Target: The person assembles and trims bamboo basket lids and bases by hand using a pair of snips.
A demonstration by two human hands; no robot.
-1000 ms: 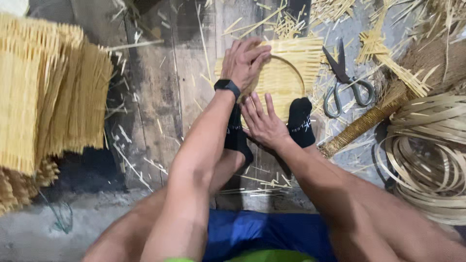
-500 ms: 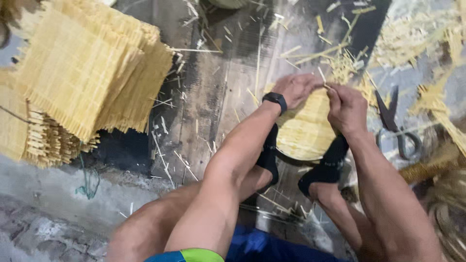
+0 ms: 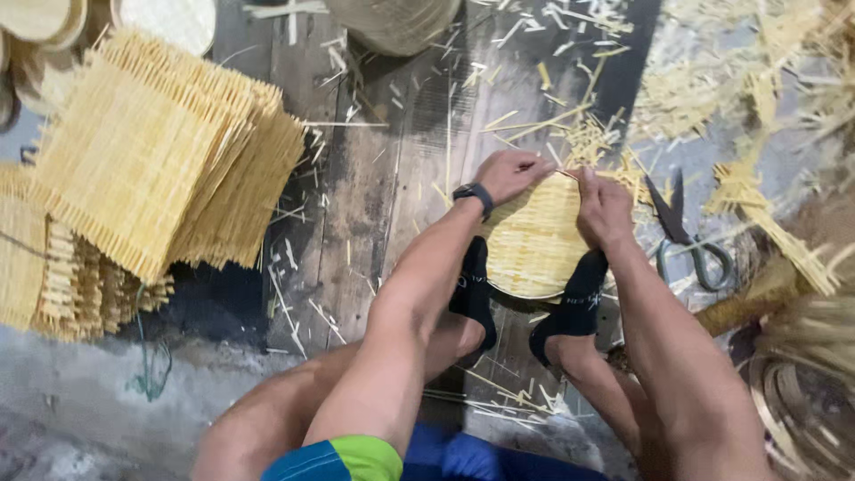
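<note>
- The round woven bamboo mat (image 3: 534,236) lies on the dark wooden floor (image 3: 374,205), pinned at its near edge under both black-socked feet (image 3: 570,303); keeping that foot pressure even should, in my judgement, stop the mat turning while its far rim is worked.
- The left hand (image 3: 509,173) and right hand (image 3: 602,207) meet at the mat's far edge, almost touching each other.
- The fingers of both hands are closed in a pinch on a thin bamboo strip (image 3: 568,173) at the rim; a short grip close to the weave looks best for control, since a thin sliver could snap if bent sharply.
- Both arms reach forward between the knees, elbows slightly bent, wrists lowered; a black wristwatch (image 3: 473,194) sits on the left wrist.
- Scissors (image 3: 686,236) lie just right of the mat, and a stack of square woven panels (image 3: 160,169) stands well apart to the left.
</note>
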